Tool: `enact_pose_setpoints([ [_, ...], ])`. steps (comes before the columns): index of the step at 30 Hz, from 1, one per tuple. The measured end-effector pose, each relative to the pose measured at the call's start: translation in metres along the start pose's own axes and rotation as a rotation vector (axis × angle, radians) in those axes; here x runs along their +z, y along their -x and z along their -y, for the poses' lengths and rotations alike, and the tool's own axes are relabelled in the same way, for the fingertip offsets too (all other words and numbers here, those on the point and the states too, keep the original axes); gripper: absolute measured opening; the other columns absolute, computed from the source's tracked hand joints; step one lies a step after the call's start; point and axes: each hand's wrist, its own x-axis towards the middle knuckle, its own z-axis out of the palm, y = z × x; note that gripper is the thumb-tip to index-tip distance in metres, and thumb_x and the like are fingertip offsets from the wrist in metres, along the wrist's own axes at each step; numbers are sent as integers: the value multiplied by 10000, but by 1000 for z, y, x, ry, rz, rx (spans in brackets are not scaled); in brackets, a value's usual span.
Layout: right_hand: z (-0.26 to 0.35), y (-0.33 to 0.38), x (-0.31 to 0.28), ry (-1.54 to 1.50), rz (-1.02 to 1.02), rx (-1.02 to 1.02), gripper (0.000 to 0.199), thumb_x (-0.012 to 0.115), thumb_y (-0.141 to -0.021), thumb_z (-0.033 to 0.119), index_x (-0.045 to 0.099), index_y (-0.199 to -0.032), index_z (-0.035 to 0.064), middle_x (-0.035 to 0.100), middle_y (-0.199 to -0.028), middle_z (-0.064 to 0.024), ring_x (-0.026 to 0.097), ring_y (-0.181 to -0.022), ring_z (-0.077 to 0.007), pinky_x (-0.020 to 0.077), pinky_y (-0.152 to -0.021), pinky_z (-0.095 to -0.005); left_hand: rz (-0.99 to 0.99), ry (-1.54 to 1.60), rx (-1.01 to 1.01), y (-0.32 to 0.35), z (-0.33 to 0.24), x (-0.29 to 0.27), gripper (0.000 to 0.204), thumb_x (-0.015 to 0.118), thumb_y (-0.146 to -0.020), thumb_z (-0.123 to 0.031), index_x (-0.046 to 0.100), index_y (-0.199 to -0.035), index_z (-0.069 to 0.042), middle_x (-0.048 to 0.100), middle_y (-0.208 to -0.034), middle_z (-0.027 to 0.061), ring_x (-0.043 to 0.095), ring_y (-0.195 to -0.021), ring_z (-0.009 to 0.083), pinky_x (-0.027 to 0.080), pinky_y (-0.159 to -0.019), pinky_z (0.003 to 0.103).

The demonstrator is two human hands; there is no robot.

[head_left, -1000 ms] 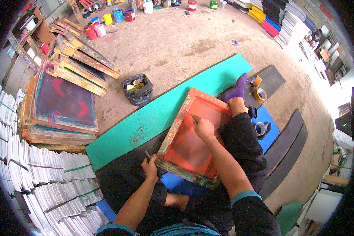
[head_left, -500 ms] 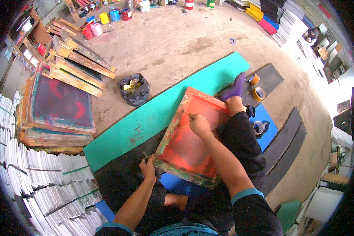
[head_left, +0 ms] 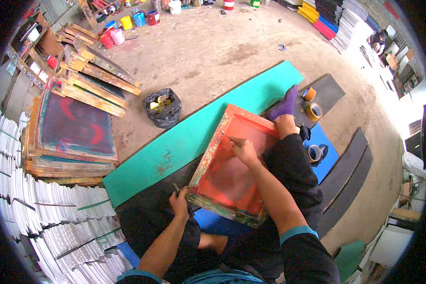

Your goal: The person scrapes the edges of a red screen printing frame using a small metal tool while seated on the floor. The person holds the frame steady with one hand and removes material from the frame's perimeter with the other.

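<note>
A wooden screen-printing frame (head_left: pixel 208 177) with red-stained mesh lies tilted across my lap, its wood smeared with old paint. My left hand (head_left: pixel 179 204) is closed around a slim dark tool (head_left: pixel 175 186), beside the frame's lower left corner; the tool's kind is not clear. Over the mesh, close to the frame's left rail, my right hand (head_left: pixel 244 150) pinches a thin, stick-like piece (head_left: pixel 225 135). Its tip points toward the rail; whether it touches the wood I cannot tell.
Under my legs lie a green foam strip (head_left: pixel 194 130) and dark mats. Tape rolls (head_left: pixel 314 111) rest by my right foot. A black bag of scraps (head_left: pixel 162 108) stands ahead. More frames (head_left: pixel 75 125) and bundled white sheets (head_left: pixel 73 208) are stacked to my left.
The view has shifted slightly. My right hand has edged a little down and right relative to the rail. Both hands keep hold of what they had.
</note>
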Motion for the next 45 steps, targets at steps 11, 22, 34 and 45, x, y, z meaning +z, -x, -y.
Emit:
enact_pose_setpoints([
  [11,35,-1,-22,27,123,295,299,595,-919,284,691,-1177,167,691,-830,-143,661,-711,-276,529,-621,-393,-70,-65,-42,9,-16,8,236,647,-831,-143,706,-996,16,689,-950,77,633,-865,191,477,-807,313],
  [22,58,-15,-31,375,67,294,291,557,-919,305,673,-1179,243,698,-916,-185,674,-857,-394,541,-766,-510,-30,-47,-68,-9,8,-4,235,648,-826,-137,715,-998,8,685,-942,62,620,-863,187,470,-813,313],
  [34,48,-15,-20,497,111,243,279,470,-945,257,674,-1096,141,704,-861,-198,697,-797,-389,566,-712,-521,-18,-31,-63,-6,4,-4,232,641,-828,-122,707,-999,19,692,-956,68,627,-881,187,470,-821,311],
  [45,49,-37,-33,468,64,198,247,522,-916,226,672,-1111,207,684,-833,-202,669,-778,-411,534,-697,-537,-21,-2,-79,-4,1,-2,236,626,-843,-113,689,-1028,20,689,-956,86,641,-860,198,488,-802,314],
])
